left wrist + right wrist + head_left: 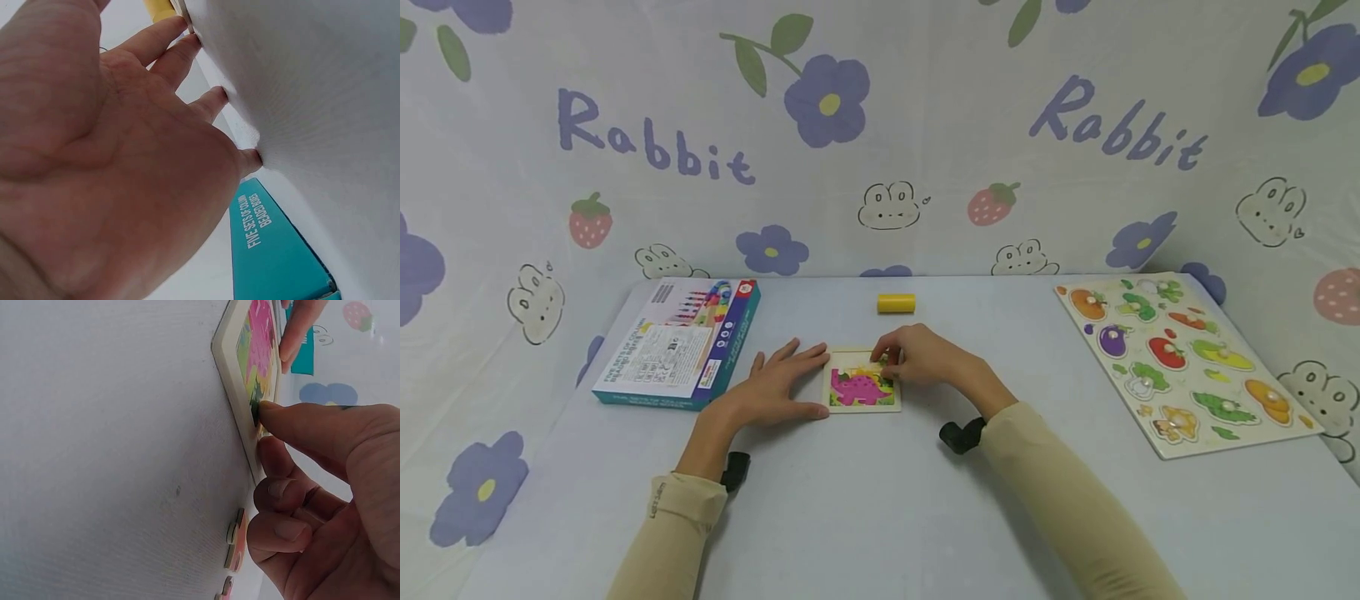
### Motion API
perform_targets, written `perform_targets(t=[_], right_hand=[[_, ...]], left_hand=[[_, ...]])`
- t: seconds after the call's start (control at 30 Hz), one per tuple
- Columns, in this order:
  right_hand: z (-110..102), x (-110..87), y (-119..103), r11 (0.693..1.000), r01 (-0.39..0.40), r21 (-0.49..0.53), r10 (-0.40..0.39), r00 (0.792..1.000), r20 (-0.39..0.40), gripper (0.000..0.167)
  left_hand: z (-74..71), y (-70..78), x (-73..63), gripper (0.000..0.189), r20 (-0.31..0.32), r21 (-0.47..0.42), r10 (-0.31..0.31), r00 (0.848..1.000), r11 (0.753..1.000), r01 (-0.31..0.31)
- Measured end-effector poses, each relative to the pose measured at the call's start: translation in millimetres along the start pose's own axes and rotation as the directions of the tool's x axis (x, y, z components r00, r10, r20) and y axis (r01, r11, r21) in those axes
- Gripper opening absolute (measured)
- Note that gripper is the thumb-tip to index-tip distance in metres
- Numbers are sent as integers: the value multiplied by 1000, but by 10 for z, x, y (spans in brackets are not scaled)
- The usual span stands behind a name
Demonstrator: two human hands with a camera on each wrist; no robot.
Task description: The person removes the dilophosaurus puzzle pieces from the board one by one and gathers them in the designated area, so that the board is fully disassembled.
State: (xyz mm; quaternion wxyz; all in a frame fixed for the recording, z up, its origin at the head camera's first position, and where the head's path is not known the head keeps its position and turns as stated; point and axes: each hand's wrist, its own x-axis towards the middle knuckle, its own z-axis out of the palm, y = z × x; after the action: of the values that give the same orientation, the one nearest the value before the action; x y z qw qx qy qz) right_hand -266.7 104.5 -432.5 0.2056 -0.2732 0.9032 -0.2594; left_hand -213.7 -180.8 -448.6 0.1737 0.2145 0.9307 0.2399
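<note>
A small dinosaur jigsaw puzzle (861, 390) in a pale wooden frame lies flat on the table, its picture a pink dinosaur on green and yellow. My left hand (778, 385) rests at its left side, fingers spread and straight, with fingertip and thumb tip against the frame. Over the upper right part of the puzzle, my right hand (925, 358) pinches a puzzle piece (257, 403) between thumb and curled index finger; fingers hide most of it. Loose puzzle pieces (236, 542) lie on the table beside the right hand in the right wrist view; the head view hides them.
A yellow cylinder (897, 303) lies behind the puzzle. At left sits a teal and white box (677, 342) labelled as beaded boxes. A vegetable peg board (1187, 367) lies at right. Patterned cloth (925, 125) hangs behind the table.
</note>
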Motion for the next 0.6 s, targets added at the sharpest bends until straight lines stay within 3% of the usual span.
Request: perform_targets(t=[0.37,0.6], right_hand=[[-5,-23,-21,1000,-14,5,14,1000,-3,26],[16,-39,-28,999,-2,-39,0,998,-57,23]], left_hand=[[7,4,-3,89,0,-1,-4,1000,1000,4],[1,15,-5,88,1,5,-3,1000,1000,3]])
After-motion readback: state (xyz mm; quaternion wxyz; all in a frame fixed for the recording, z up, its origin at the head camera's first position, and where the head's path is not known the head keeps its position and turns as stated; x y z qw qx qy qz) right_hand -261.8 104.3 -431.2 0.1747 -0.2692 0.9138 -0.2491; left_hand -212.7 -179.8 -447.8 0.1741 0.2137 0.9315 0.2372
